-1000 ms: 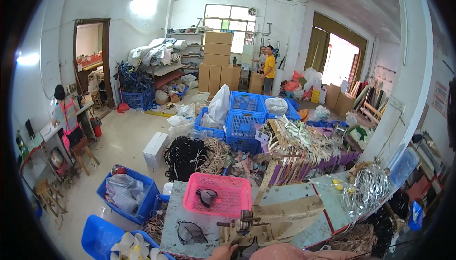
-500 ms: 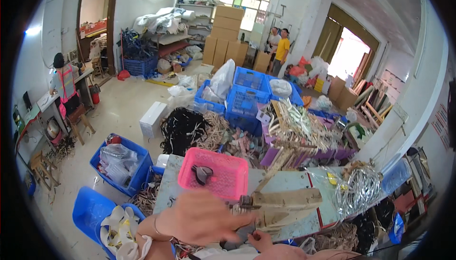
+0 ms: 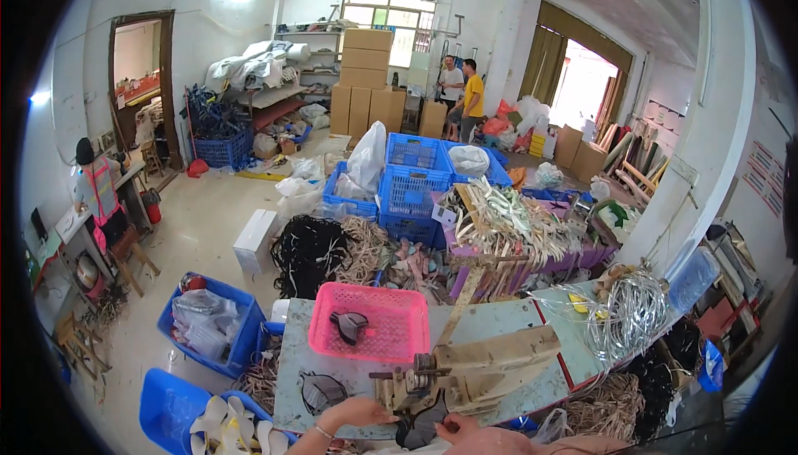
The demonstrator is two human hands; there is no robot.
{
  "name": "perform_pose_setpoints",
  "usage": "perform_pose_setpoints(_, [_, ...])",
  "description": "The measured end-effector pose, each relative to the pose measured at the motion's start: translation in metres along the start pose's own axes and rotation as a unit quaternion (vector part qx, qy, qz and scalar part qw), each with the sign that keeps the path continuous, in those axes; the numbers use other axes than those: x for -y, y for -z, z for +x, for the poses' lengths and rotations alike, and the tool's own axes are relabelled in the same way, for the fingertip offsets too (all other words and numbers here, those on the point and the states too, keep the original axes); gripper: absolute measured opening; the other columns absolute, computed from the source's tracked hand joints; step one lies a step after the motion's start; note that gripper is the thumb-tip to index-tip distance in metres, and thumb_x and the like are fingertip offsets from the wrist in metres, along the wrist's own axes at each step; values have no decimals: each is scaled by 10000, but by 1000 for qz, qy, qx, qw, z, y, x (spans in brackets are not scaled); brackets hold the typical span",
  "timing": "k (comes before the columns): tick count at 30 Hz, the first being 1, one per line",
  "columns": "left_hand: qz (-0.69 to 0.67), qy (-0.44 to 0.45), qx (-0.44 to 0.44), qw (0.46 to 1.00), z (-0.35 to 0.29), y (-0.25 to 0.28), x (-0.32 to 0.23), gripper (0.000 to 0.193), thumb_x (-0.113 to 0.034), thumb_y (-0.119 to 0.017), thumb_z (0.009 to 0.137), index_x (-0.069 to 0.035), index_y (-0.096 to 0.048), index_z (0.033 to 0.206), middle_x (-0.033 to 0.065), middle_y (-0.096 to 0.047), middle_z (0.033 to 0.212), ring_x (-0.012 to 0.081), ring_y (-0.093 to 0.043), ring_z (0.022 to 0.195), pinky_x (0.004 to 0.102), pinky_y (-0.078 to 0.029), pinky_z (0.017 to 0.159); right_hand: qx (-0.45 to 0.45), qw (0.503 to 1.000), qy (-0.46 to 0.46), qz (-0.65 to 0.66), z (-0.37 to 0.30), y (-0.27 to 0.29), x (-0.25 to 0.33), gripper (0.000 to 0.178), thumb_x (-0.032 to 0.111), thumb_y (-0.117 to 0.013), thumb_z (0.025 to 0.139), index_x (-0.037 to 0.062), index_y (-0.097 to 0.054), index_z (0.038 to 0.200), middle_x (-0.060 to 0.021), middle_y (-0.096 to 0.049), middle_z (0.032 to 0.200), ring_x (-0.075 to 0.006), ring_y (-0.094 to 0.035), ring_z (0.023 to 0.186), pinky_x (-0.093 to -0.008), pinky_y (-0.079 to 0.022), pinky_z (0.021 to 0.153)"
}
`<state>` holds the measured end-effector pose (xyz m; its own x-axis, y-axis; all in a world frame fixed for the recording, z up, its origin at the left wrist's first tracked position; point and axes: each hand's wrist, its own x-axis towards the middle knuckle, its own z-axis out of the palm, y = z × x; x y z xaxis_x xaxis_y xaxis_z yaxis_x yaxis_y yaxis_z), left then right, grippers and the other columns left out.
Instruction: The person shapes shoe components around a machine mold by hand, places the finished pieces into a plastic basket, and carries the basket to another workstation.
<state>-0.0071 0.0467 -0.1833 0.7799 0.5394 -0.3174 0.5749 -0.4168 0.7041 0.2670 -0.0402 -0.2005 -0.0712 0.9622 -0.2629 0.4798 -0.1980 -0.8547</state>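
The left hand (image 3: 359,413), its grip unclear, had swung down beside the grey bra cup (image 3: 422,427) the right hand (image 3: 463,430) pinched, bringing both to it.

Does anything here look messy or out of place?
Yes. Black straps lie in a tangled heap beside a white box, looking dumped rather than sorted. The pale worktable looks blotched with dark marks, suggesting wear.

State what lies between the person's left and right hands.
The head view shows a dark grey fabric cup between the left hand and right hand.
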Motion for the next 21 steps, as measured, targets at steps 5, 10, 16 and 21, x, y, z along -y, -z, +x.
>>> perform_pose_setpoints(5, [-161, -53, -25, 985, 0, -6, -46, 595, -534, -482, 843, 15, -583, 1048, 161, -624, 910, 247, -588, 850, 340, -440, 745, 95, 983, -48, 148, -10, 17, 17, 239, 243, -695, 751, 48, -560, 780, -3, -518, 598, -62, -447, 557, -231, -372, 511])
perform_pose_setpoints(10, [-352, -73, -147, 921, -16, -13, -103, 415, -318, -609, 840, -14, -548, 1116, 93, -611, 913, 137, -520, 829, 317, -426, 718, 150, 951, -76, 260, -32, 46, 35, 226, 214, -682, 767, 41, -564, 849, -13, -548, 664, -67, -476, 602, -232, -392, 547])
perform_pose_setpoints(16, [-394, -29, -105, 913, 11, -34, -76, 409, -293, -594, 848, 3, -540, 1125, 95, -610, 918, 150, -518, 829, 308, -429, 762, 138, 937, -72, 312, -28, 28, 40, 230, 180, -667, 785, 32, -569, 932, -24, -584, 745, -73, -511, 656, -234, -416, 590])
perform_pose_setpoints(21, [-348, -68, -203, 913, 10, -44, -85, 472, -350, -589, 835, 17, -539, 1128, 133, -618, 942, 142, -544, 856, 292, -433, 772, 83, 929, -64, 354, -25, 1, 30, 251, 152, -654, 801, 25, -573, 1002, -34, -614, 811, -78, -540, 701, -235, -436, 626])
